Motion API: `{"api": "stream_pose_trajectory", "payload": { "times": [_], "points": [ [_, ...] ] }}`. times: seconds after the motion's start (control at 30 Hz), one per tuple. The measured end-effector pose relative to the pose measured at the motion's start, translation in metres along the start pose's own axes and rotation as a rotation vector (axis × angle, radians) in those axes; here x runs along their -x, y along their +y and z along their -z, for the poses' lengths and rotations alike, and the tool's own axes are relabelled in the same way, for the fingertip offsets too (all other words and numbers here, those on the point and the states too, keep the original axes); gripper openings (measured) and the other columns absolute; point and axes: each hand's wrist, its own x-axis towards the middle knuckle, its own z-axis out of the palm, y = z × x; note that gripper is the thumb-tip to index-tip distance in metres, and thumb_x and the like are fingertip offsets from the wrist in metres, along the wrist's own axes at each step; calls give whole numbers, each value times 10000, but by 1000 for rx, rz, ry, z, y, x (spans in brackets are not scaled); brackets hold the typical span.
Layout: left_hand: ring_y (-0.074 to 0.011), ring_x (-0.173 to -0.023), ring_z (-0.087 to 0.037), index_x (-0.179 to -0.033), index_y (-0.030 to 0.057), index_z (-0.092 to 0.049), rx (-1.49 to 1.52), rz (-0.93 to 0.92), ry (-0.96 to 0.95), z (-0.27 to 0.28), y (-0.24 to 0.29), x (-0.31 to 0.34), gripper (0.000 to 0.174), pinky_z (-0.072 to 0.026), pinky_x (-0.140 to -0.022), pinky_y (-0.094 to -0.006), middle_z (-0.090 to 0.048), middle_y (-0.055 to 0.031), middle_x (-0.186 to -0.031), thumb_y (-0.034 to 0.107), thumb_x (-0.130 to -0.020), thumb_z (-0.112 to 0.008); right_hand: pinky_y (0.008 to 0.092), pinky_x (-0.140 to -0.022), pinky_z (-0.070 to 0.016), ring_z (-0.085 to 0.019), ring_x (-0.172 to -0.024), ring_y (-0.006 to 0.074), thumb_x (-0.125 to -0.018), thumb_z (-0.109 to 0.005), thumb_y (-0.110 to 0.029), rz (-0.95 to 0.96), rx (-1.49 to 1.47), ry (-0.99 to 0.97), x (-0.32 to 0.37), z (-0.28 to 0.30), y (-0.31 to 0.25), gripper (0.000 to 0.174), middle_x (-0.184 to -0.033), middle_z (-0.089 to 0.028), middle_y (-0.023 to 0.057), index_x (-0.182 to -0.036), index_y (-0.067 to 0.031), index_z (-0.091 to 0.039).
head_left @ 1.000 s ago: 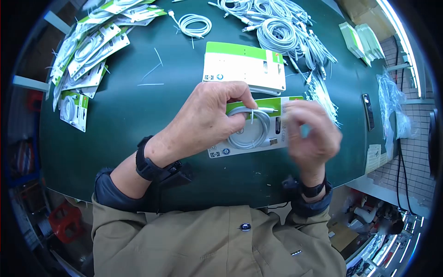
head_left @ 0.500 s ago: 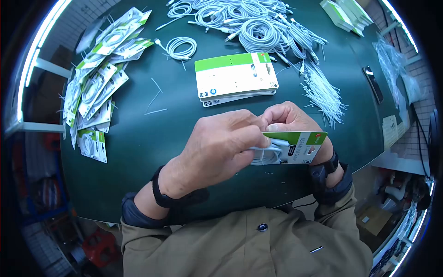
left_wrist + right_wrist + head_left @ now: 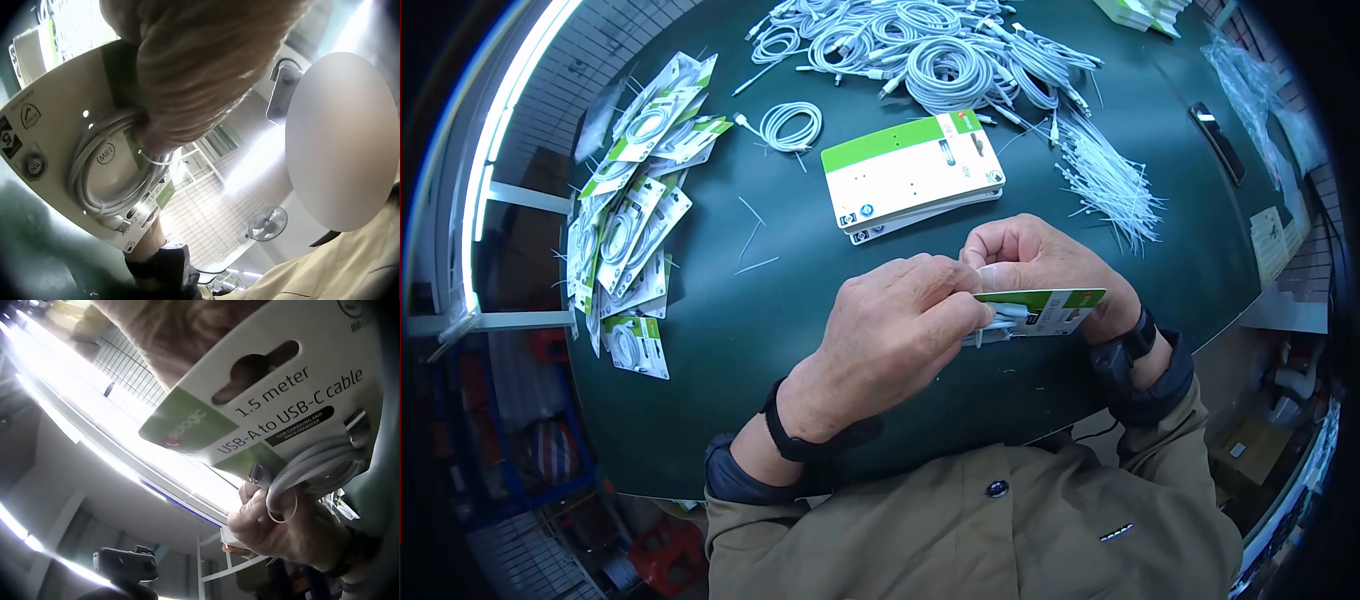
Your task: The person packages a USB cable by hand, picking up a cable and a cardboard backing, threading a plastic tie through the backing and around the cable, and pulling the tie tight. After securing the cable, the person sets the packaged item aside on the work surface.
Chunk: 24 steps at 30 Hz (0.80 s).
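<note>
My left hand [image 3: 900, 325] grips the left part of a green-and-white packaging card [image 3: 1072, 312] together with the coiled grey-white cable [image 3: 1005, 320] on its front. In the right wrist view the card's print reads 1.5 meter USB-A to USB-C cable. A thin white cable tie [image 3: 282, 520] loops round the coil. Behind the card, close to the left fingertips, my right hand [image 3: 1050, 265] pinches with thumb and forefinger where the tie's tail lies mostly hidden. The card is held tilted over the table, near its front edge.
A stack of cards [image 3: 915, 180] lies ahead, with a pile of coiled cables [image 3: 950, 75] beyond. Loose cable ties [image 3: 1110, 185] spread at right, near a phone [image 3: 1218, 142]. Carded cables [image 3: 635, 225] heap at left; one coil [image 3: 790, 127] lies alone.
The right hand, blurred beside the card's right end earlier, has moved behind it to meet the left fingers. The card has tilted nearly edge-on to the head view. The head view has shifted.
</note>
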Motion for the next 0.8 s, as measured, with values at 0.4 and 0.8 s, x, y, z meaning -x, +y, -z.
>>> {"api": "stream_pose_trajectory", "payload": {
  "times": [0.4,0.8],
  "points": [
    [-278,-867,-703,-1108,115,-710,-8,40,-121,-9,0,2,482,-565,-703,-389,-694,-69,-989,-63,-662,-752,198,-614,-527,-620,-662,68,-1038,-670,-156,115,-53,147,-11,13,11,168,-807,-636,16,-988,5,-665],
    [-295,-880,-695,-1090,52,-698,107,172,-155,-3,9,4,324,-559,-718,-395,-686,-89,-993,26,-788,-812,209,-641,-534,-606,-688,66,-1035,-662,-150,116,-9,201,-10,1,7,163,-809,-631,22,-983,4,-651]
  ]
}}
